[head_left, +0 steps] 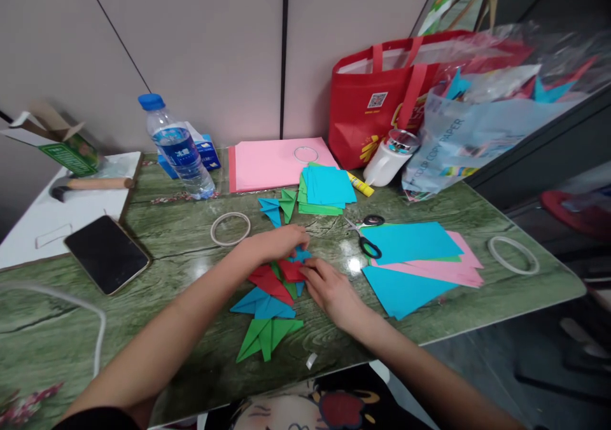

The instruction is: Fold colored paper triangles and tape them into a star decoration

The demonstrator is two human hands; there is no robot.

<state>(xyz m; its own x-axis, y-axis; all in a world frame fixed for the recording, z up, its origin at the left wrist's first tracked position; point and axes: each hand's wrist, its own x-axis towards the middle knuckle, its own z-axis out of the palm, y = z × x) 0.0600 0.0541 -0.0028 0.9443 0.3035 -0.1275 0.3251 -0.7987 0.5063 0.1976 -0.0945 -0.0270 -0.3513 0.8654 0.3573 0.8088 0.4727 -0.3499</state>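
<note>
Both my hands meet at the middle of the green table (167, 239) over a cluster of folded paper pieces. My left hand (277, 242) rests fingers-down on a small blue folded piece (301, 254). My right hand (334, 290) pinches a red folded piece (291, 270) at its edge. Joined folded shapes lie just in front: a red one (267, 282), a blue one (262, 304) and a green one (267, 336).
Scissors (368, 238) lie beside stacked blue and pink sheets (415, 258). Behind are a blue-green square stack (327, 189), pink paper (277, 163), glue stick (360, 184), water bottle (177, 147), tape rings (230, 228), a phone (107, 254) and a red bag (382, 102).
</note>
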